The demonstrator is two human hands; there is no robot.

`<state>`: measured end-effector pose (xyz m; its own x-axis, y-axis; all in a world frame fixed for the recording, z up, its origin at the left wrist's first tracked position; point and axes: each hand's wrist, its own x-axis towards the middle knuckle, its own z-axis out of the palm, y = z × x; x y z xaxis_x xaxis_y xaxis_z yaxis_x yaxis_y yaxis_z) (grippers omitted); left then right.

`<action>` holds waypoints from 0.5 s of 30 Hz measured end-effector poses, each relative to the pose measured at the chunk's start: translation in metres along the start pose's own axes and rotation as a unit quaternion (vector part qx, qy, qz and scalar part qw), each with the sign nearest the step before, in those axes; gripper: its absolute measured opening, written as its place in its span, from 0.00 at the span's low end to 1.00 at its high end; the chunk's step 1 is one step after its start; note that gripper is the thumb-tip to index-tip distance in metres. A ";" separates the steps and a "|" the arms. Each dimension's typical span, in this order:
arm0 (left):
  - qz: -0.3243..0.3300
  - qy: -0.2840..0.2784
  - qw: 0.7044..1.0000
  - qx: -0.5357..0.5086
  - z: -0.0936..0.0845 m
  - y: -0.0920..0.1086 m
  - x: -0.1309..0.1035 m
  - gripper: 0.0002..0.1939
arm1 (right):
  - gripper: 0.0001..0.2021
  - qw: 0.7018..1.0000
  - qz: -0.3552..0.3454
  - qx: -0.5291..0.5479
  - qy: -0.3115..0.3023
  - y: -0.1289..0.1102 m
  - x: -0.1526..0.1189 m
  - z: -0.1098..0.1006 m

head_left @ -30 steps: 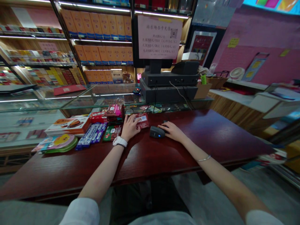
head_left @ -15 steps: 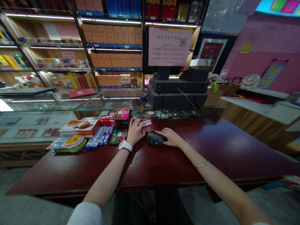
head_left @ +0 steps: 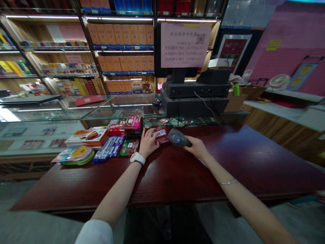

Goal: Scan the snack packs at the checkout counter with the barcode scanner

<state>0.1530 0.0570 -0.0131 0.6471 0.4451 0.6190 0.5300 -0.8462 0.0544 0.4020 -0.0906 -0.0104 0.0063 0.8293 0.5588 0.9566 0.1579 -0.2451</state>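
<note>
My left hand (head_left: 149, 142), with a white watch at the wrist, grips the left end of a dark red packet (head_left: 161, 135) whose white barcode label faces up. My right hand (head_left: 197, 147) is closed round the handle of a black barcode scanner (head_left: 178, 138). The scanner's head, with a blue light on top, is raised just right of the packet. Left of my left hand lie a green packet (head_left: 130, 147) and a stack of red and pink packets (head_left: 133, 122).
Blue wrapped bars (head_left: 108, 149), an orange and white box (head_left: 87, 137) and a round colourful pack (head_left: 76, 154) lie on the left of the dark red table (head_left: 177, 183). Behind stand a glass counter (head_left: 101, 112) and a monitor with a paper sign (head_left: 185, 45).
My right hand has lifted the scanner off the table, and its head has swung up toward the packet's right end. My left hand stays on the packet. The view has shifted slightly.
</note>
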 end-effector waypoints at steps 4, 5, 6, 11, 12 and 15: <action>-0.004 0.005 1.000 -0.001 -0.001 0.000 0.000 0.27 | 0.18 1.000 0.022 0.015 -0.015 0.001 0.001 -0.001; -0.004 0.006 1.000 0.000 -0.001 0.000 0.000 0.27 | 0.18 0.999 0.023 0.018 -0.020 0.002 0.001 -0.001; -0.005 0.006 1.000 0.002 -0.001 0.001 -0.001 0.27 | 0.18 0.999 0.023 0.021 -0.023 0.002 0.001 -0.001; -0.006 0.003 1.000 0.009 -0.001 0.001 -0.001 0.27 | 0.17 0.999 0.018 0.030 -0.035 0.004 0.001 0.001; -0.005 0.003 1.000 0.009 -0.002 0.001 -0.001 0.26 | 0.17 0.999 0.017 0.029 -0.035 0.004 0.001 0.002; -0.004 0.003 1.000 0.009 -0.003 0.002 -0.001 0.24 | 0.18 0.999 0.016 0.029 -0.029 0.004 0.000 0.002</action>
<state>0.1522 0.0542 -0.0112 0.6397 0.4491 0.6237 0.5440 -0.8379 0.0453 0.4055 -0.0885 -0.0133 0.0187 0.8640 0.5032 0.9373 0.1600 -0.3096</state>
